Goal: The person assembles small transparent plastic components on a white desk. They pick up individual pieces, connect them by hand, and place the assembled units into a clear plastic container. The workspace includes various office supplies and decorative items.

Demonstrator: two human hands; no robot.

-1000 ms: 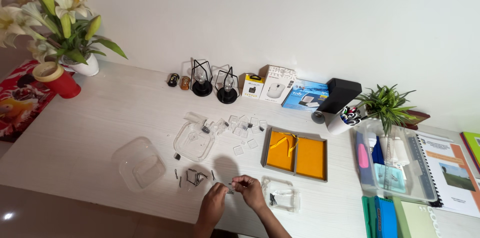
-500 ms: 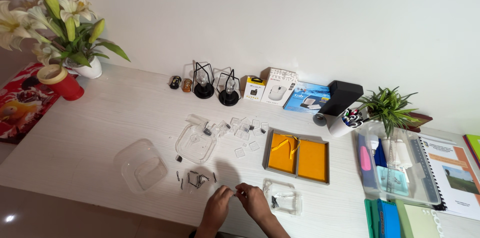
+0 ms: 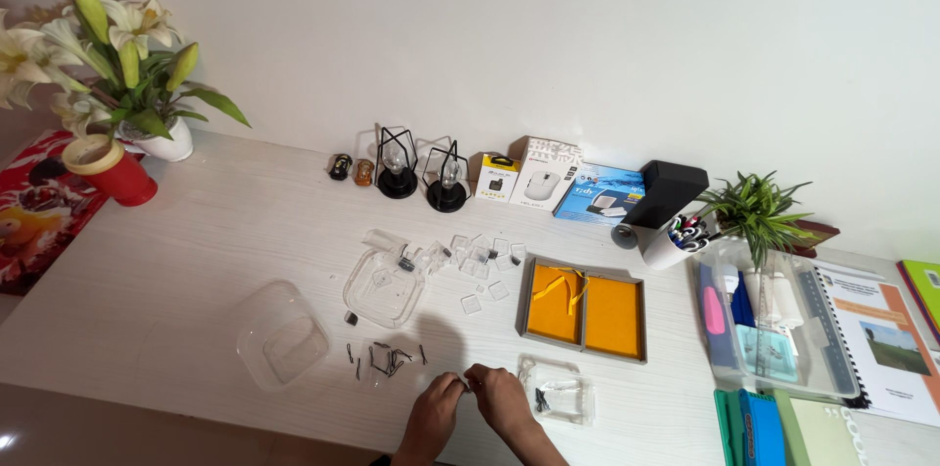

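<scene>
My left hand [image 3: 432, 414] and my right hand [image 3: 497, 397] meet at the fingertips near the front edge of the white table [image 3: 196, 260], pinching something too small to make out. Several small dark metal pieces [image 3: 387, 358] lie just left of the hands. A small clear plastic packet [image 3: 558, 394] with dark pieces inside lies right of my right hand. A clear square container [image 3: 384, 287] sits further back, with several tiny clear squares [image 3: 475, 260] scattered behind it.
A clear lid [image 3: 282, 347] lies at the left. An open box with yellow lining [image 3: 585, 308] sits right of centre. Two wire lamps [image 3: 421, 168], small boxes [image 3: 539, 175], a pen cup [image 3: 676, 239], a potted plant [image 3: 754, 211], a flower vase [image 3: 162, 138], a red cup [image 3: 116, 170] and a stationery tray [image 3: 774, 329] stand about.
The view has shifted a little, so the table sits lower in the frame. My hands stay together at the front edge, still pinching at the fingertips.
</scene>
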